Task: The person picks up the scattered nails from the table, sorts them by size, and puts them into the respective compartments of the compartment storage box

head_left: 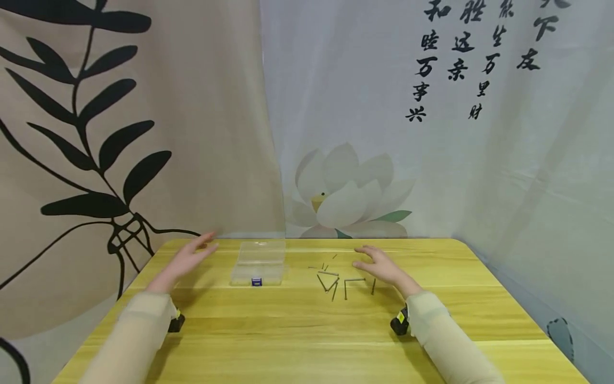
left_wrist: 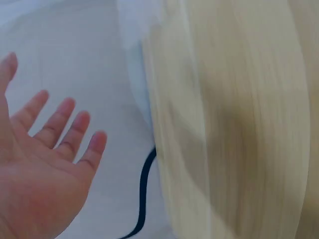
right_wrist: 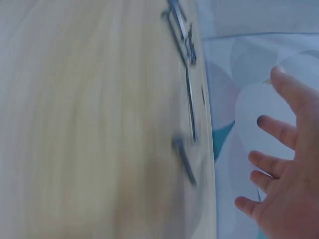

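Note:
My left hand (head_left: 186, 260) is held above the table's far left part, fingers spread and nothing in it. In the left wrist view its palm (left_wrist: 47, 184) shows, with the fingers apart. To its right lies a clear plastic box (head_left: 275, 276), lid raised at the back and a small blue label at the front. Over the right part, my right hand (head_left: 382, 268) hovers with loosely extended fingers, also holding nothing. Nearest to it is a metal nail (head_left: 373, 287); more nails (head_left: 345, 290) of differing lengths lie scattered between this hand and the box.
The wooden table (head_left: 278, 341) has its far edge close to a printed cloth (head_left: 216, 133) with leaves, a lotus and writing. Black wrist cameras (head_left: 400, 321) sit at both cuffs. A dark curved strip (head_left: 16, 360) shows at the lower left.

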